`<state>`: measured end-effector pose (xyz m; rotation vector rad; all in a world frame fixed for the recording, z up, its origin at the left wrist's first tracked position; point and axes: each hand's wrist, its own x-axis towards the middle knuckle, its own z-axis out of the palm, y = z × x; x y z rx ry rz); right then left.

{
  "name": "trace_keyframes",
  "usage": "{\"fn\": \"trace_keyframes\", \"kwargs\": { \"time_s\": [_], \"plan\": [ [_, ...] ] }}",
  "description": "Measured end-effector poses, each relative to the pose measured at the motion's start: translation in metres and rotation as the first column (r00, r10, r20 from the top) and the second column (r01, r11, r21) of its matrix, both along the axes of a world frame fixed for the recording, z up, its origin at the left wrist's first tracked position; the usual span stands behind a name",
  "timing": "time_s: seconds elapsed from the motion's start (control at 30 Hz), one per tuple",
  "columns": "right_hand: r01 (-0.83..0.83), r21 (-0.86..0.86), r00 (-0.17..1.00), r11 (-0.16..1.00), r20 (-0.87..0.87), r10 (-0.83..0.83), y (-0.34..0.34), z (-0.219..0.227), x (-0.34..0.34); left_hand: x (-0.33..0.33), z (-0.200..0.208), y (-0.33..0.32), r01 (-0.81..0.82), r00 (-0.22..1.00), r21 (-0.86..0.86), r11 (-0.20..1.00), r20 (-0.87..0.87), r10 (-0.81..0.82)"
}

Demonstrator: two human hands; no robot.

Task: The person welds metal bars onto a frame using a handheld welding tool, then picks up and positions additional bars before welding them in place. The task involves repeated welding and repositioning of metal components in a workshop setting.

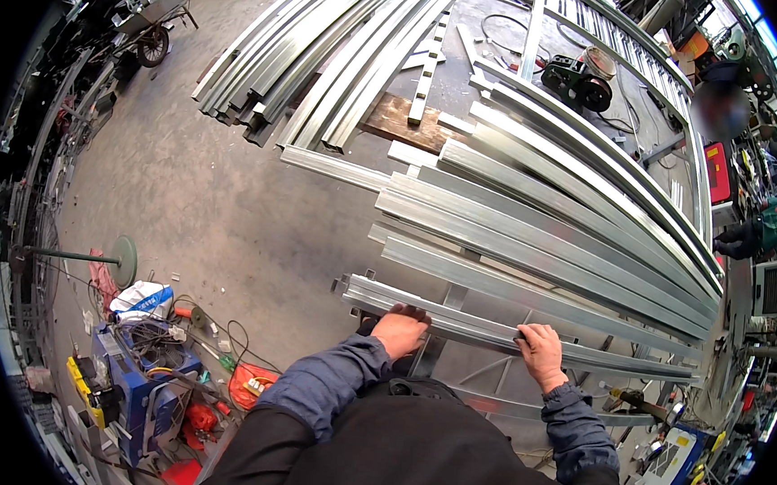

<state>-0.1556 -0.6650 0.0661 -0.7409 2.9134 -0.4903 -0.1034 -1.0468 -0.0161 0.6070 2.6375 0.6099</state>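
Observation:
A bundle of long silvery metal profiles (473, 326) lies crosswise just in front of my body on metal supports. Near its left end, my left hand (402, 332) is closed over the near edge, with the fingertips partly hidden. My right hand (541, 354) pinches the same near edge farther right, thumb and fingers curled against the metal. Beyond the bundle, several more galvanized profiles (532, 253) rest side by side, their left ends staggered.
More long profiles (321, 49) are stacked at the far left over a wooden board (406, 122). A blue machine (130, 396) with cables stands at lower left, near a round green disc stand (123, 262). A wheelbarrow (154, 32) is farther back. A person in green (773, 224) is at far right.

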Motion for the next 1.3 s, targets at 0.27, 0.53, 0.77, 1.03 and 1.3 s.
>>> {"fn": "trace_keyframes", "kwargs": {
  "time_s": [0.27,0.53,0.77,1.03,1.3],
  "plan": [
    [-0.021,0.000,0.998,1.000,0.054,0.021,-0.003,-0.028,-0.006,0.003,0.005,-0.021,0.078,0.934,0.060,0.995,-0.354,-0.052],
    [-0.004,0.011,1.000,1.000,0.028,0.003,-0.011,-0.044,-0.005,0.008,0.019,-0.025,0.054,0.923,0.087,0.995,-0.385,-0.016],
    [0.010,0.033,1.000,0.999,0.015,-0.011,-0.009,-0.049,-0.006,0.006,0.016,-0.019,0.019,0.937,0.054,0.998,-0.349,0.001],
    [0.088,0.029,0.989,0.996,-0.123,-0.084,-0.009,-0.059,0.004,0.002,0.026,-0.011,0.027,0.935,0.028,0.999,-0.355,-0.015],
    [0.161,-0.055,0.987,0.985,0.016,-0.161,-0.007,-0.056,0.005,-0.007,0.043,-0.009,0.071,0.978,-0.019,0.997,-0.195,-0.073]
  ]
}}
